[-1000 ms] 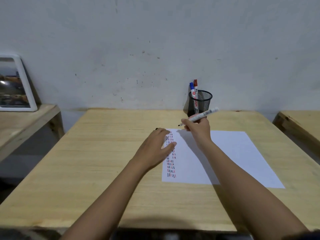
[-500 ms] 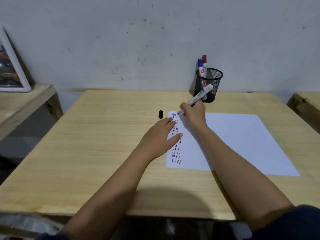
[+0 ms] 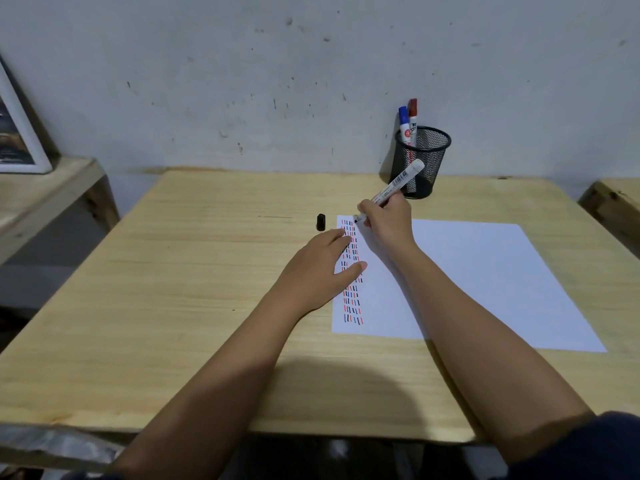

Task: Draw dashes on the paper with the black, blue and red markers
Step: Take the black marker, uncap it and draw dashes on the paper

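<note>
A white sheet of paper (image 3: 478, 278) lies on the wooden table (image 3: 194, 306), with columns of black, blue and red dashes (image 3: 352, 299) along its left edge. My right hand (image 3: 388, 223) grips the uncapped black marker (image 3: 398, 183), its tip touching the paper's top left corner beside the dash columns. My left hand (image 3: 318, 271) lies flat, fingers spread, pressing on the paper's left edge over the dashes. The black cap (image 3: 321, 222) lies on the table just left of the paper. The blue marker (image 3: 403, 124) and red marker (image 3: 412, 119) stand capped in the mesh cup (image 3: 424, 157).
The black mesh cup stands at the table's far edge against a grey wall. A lower wooden bench (image 3: 45, 195) on the left carries a white-framed picture (image 3: 17, 133). Another wooden surface (image 3: 613, 206) shows at the right edge.
My right hand has come down from above the paper's top edge, so the marker tip now meets the paper. The camera has tilted down and closer. My left hand stays on the paper.
</note>
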Tool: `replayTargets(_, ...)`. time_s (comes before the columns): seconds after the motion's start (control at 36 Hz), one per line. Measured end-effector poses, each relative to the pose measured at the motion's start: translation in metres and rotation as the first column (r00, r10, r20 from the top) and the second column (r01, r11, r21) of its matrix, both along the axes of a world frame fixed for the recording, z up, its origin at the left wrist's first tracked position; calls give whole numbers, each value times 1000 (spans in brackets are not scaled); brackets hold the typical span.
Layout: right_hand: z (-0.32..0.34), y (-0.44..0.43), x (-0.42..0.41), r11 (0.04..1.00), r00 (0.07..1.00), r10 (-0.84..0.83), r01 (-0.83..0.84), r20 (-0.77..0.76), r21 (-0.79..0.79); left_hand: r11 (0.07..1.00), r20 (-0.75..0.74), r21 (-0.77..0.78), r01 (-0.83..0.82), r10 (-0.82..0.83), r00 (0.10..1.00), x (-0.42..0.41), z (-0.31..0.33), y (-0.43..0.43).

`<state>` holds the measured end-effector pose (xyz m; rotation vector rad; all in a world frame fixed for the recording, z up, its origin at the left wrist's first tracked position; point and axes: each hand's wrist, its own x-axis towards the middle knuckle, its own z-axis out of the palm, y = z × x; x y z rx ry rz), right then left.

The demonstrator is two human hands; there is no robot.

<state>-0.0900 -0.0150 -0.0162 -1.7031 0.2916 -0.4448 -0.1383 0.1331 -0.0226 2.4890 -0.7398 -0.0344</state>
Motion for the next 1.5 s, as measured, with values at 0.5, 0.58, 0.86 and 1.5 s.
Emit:
replayTargets(0.5, 0, 0, -1, 1000, 1000, 14, -15, -15, -12, 1000, 1, -21, 8, -8, 1000, 1, 0, 0)
replayTargets(0.58, 1, 1, -2, 1000, 1000, 13, -13, -23, -1, 1000, 1, -15, 8, -8, 1000, 2, -1, 0)
replayTargets(0.86, 37, -3, -4, 942, 995, -67, 37, 79, 334, 999, 53, -34, 8, -6, 999, 10, 20, -1)
replayTargets(1.5, 45, -39, -44, 715, 991, 66, -127, 115, 688, 624, -258, -658, -421, 339, 905, 34, 25, -28)
